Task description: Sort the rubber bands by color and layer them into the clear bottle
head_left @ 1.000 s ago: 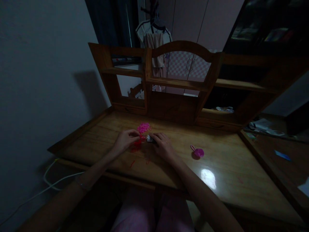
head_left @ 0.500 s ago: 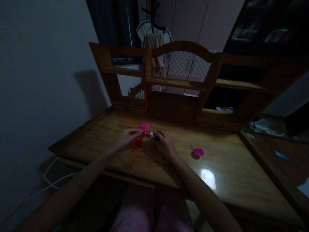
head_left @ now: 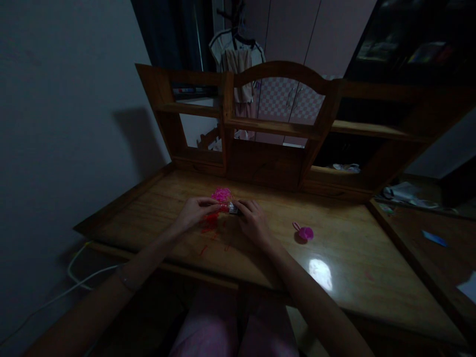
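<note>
My left hand (head_left: 194, 213) is closed in a pinch, its fingertips on the red part (head_left: 224, 207) of a small object above the desk. My right hand (head_left: 256, 223) grips the other end, a short dark cylinder with a silvery band (head_left: 233, 208); its exact kind is too small to make out. A heap of bright pink strands (head_left: 221, 193) lies just beyond the hands. Below my left fingers is a loose pile of red strands (head_left: 210, 223), and a stray red strand (head_left: 203, 250) rests nearer the desk's front edge.
A small pink cup-like thing with a loop (head_left: 306, 233) sits to the right on the wooden desk (head_left: 353, 258). A wooden shelf unit (head_left: 271, 128) rises at the back. White cable (head_left: 78, 282) hangs at the left edge. Wall (head_left: 67, 148) borders the left.
Both hands have risen slightly away from me with the small object between them. Red strands below them have shifted, and a few more bits show on the desk.
</note>
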{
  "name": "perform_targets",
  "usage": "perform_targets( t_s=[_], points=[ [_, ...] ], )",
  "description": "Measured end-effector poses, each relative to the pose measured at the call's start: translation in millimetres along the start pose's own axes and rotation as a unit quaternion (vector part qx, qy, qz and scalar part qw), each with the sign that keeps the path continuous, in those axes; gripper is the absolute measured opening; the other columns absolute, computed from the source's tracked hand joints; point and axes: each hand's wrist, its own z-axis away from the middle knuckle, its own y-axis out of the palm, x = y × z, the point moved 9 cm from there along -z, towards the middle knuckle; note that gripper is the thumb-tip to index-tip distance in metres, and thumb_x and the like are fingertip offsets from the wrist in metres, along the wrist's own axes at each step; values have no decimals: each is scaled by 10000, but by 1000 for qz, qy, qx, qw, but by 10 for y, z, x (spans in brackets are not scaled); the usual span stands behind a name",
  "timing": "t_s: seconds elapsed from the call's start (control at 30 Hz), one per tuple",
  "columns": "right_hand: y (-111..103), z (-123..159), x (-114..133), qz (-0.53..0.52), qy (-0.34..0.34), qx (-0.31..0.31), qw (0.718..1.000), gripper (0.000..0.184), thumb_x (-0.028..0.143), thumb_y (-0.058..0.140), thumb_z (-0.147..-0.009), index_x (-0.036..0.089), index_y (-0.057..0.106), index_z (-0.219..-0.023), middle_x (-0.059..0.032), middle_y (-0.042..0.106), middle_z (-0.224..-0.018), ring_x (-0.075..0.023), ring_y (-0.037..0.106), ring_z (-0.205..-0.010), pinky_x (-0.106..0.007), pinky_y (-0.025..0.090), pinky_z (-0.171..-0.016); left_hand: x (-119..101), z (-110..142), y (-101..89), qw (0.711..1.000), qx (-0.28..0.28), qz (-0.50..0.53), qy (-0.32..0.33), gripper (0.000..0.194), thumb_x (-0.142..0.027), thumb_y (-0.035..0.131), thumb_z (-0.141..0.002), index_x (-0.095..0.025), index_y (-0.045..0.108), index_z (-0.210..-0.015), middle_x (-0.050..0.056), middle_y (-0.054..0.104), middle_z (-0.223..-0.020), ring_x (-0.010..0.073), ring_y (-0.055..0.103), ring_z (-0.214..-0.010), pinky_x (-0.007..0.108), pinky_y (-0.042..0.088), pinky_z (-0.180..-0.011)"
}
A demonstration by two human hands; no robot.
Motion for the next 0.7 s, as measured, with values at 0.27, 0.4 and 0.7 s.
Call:
perform_targets(
  t_s=[0.27,0.4,0.7],
  points=[
    [-10,3,18,-1,5,14,1000,558,78,560,-836,242,515,-1367,-95,599,-1226,-246,518,-1126,-418,465,-969,-35,-6,7,1000,-20,4,3,358,-454,828,-602,-143,697,-722,63,713,-729,175,643,-681,274,491,-655],
    [-16,-1,7,-4,11,11,1000,558,80,560,-838,249,513,-1368,-90,596,-1232,-247,517,-1130,-424,460,-977,-127,31,34,1000,0,3,6,352,-460,791,-653,-148,737,-807,79,739,-820,207,667,-780,300,511,-734],
    [-46,-4,-67,5,19,2,1000,578,74,560,-821,254,514,-1369,-92,591,-1235,-255,515,-1132,-438,466,-973,-46,56,168,990,36,132,-45,439,-552,674,-763,-140,766,-882,124,748,-1006,248,686,-973,337,535,-857]
  ],
)
